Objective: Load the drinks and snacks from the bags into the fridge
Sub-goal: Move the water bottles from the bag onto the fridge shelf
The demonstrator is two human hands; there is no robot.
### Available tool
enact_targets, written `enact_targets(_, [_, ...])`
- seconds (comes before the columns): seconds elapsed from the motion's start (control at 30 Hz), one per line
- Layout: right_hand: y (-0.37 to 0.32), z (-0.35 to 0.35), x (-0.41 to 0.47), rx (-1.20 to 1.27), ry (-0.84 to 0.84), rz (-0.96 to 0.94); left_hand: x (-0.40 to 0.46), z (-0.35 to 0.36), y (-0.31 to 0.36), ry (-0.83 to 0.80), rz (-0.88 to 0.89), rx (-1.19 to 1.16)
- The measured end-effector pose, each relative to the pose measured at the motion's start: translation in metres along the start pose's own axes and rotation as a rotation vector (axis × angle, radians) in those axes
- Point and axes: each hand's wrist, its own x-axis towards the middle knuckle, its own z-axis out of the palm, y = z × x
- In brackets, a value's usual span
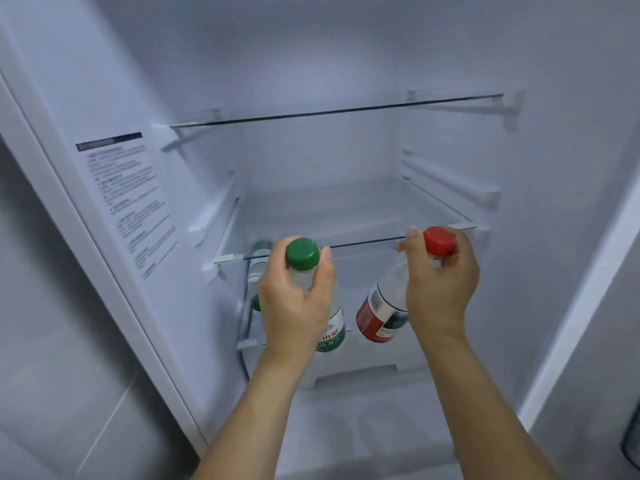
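I look into an open white fridge. My left hand (294,303) grips a clear bottle with a green cap (302,253) and a green-and-white label, held upright by its neck. My right hand (441,282) grips a clear bottle with a red cap (439,240) and a red label (375,317), tilted with its base toward the left. Both bottles hang in front of the middle glass shelf (363,242), over the lower shelf. Another green-capped bottle (257,271) stands on the lower shelf at the left, partly hidden by my left hand.
An upper glass shelf (332,110) spans the fridge above. The left inner wall carries a printed sticker (128,199). Shelf rails line the right wall (450,185). A white ledge (356,374) sits at the fridge bottom. Grey panelling lies at the far left.
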Motion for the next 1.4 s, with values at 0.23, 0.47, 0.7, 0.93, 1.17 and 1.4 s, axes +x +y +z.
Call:
enact_targets(0.23, [0.029,0.016,0.002,0.085,0.064,-0.036,0.0,0.017,-0.029,-0.032,0.178,0.037])
enact_targets(0.47, [0.045,0.025,0.002,0.152,0.016,-0.068,0.0,0.03,-0.049,-0.093,0.307,0.106])
enact_targets(0.7, [0.056,0.02,0.006,0.189,-0.037,-0.042,-0.007,0.029,-0.059,-0.178,0.229,0.036])
enact_targets(0.93, [0.064,0.009,-0.001,0.277,-0.071,-0.003,-0.013,0.03,-0.066,-0.278,0.261,0.167])
enact_targets(1.17, [0.088,-0.002,-0.01,0.264,-0.178,0.137,-0.027,0.033,-0.083,-0.438,0.392,0.25])
enact_targets(1.4, [0.1,-0.002,-0.015,0.156,-0.309,0.357,-0.038,0.031,-0.111,-0.589,0.39,0.475])
